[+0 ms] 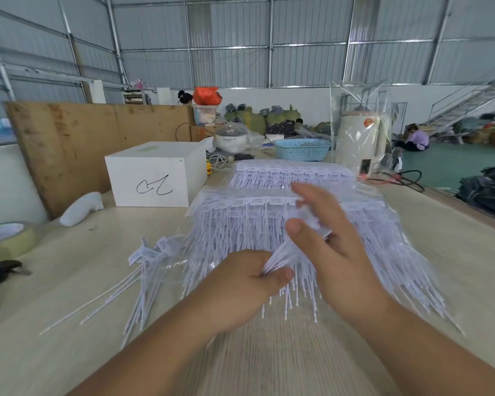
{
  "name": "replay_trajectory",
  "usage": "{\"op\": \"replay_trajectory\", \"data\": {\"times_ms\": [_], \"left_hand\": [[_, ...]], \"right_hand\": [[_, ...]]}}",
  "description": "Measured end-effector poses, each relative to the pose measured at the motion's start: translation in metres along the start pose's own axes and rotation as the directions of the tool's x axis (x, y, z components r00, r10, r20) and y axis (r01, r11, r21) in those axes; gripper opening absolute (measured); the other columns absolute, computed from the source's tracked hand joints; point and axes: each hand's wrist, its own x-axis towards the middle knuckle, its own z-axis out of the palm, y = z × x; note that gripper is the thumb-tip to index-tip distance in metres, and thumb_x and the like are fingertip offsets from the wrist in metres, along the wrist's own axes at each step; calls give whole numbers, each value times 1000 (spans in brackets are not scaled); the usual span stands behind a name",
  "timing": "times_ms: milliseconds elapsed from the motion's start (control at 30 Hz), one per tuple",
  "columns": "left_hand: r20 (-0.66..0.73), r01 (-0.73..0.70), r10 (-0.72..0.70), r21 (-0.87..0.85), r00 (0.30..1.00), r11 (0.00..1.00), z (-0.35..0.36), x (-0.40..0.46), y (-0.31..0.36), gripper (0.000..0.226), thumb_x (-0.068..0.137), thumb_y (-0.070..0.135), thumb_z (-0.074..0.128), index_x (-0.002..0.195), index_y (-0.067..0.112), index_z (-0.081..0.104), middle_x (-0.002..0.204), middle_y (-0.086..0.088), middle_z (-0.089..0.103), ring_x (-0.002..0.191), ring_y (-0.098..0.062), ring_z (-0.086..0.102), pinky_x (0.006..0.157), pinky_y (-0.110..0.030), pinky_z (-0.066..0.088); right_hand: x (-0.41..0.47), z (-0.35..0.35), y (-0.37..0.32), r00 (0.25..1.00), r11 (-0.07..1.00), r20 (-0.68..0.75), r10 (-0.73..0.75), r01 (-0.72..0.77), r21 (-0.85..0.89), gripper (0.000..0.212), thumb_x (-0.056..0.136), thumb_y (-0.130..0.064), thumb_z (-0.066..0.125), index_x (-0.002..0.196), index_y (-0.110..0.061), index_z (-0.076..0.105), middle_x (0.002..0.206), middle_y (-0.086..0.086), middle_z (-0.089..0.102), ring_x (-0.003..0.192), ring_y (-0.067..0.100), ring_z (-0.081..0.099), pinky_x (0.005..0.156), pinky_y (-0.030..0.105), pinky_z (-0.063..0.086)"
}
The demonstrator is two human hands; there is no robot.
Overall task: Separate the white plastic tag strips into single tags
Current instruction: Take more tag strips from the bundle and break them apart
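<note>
Where hands pinch, white tag strips (257,224), fringed

A white rectangular box (155,174) with a black scribble on its front stands on the pale wooden table (69,324), with a leaning brown plywood board (83,138) behind it. A roll of yellowish tape (5,241) and a small white lumpy object (82,208) lie to the left. Farther back sit a light blue perforated plastic basket (302,150) and a cream cylindrical container (357,141) wrapped in clear plastic.
</note>
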Motion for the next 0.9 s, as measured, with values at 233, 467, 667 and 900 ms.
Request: {"op": "replay_trajectory", "data": {"times_ms": [233,467,667,900], "left_hand": [[-260,60,-36,82,965,995,-25,4,5,32,96,44,53,65,43,63,49,20,53,45,3,47,48,-16,29],[-659,585,-382,109,648,804,-102,2,-49,21,88,33,47,86,12,49,83,-10,55,76,-28,52,61,-36,34],[-574,740,-514,269,637,617,-104,-3,-81,22,86,30,57,93,9,52,93,-8,58,85,-29,54,71,-34,41],[-683,704,-263,514,681,489,-84,3,-63,44,88,43,52,123,15,50,125,-9,49,118,-32,42,93,-41,34]], "right_hand": [[-5,5,8,991,993,64,119,-120,14,66,81,-70,39,143,-49,28,144,-35,34,125,-22,33,93,-5,28],[-13,4,26,823,816,501,267,84,-572,19,96,-35,54,87,-21,64,74,-7,61,65,10,57,65,33,50],[-12,5,26,764,671,583,276,282,-686,29,97,-37,46,76,-19,54,73,-6,52,70,13,53,70,36,52],[-15,7,26,759,648,607,234,344,-680,28,97,-34,42,84,-19,62,87,-7,55,86,12,53,77,36,50]]}}
